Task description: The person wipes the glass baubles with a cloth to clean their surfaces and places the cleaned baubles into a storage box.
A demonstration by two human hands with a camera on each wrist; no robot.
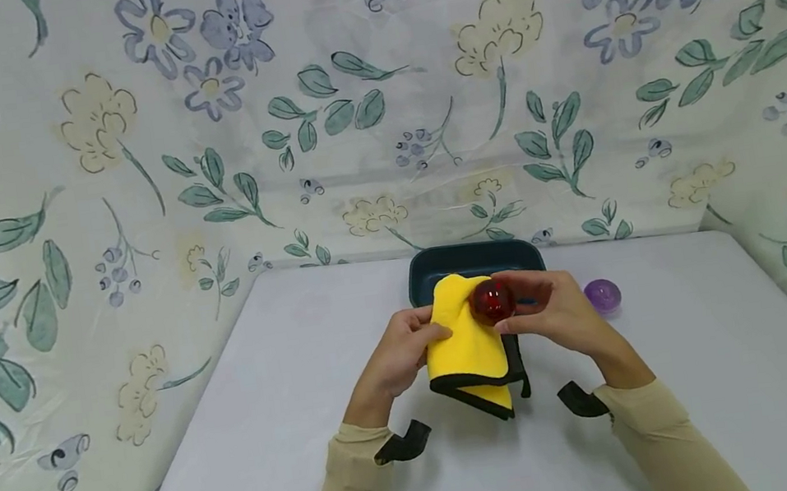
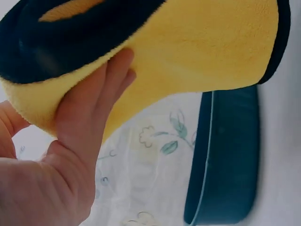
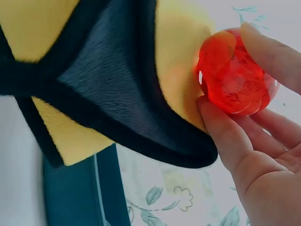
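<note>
My left hand [image 1: 400, 352] grips a yellow cloth [image 1: 462, 344] with black edging, its thumb on the near face and its fingers behind. The cloth hangs folded over that hand, and its dark underside shows in the right wrist view. Between the thumb and fingers of my right hand [image 1: 558, 307] is a see-through red ball [image 1: 492, 301], held up against the cloth's right side. In the right wrist view the red ball [image 3: 237, 73] is right at the yellow fabric, with fingertips on either side of it.
Behind the hands, a dark teal tray [image 1: 472, 252] stands at the table's back edge, partly hidden by the cloth. A purple round translucent object [image 1: 602, 296] lies right of the tray. Flower-printed fabric [image 1: 367, 158] hangs behind the white table [image 1: 276, 427].
</note>
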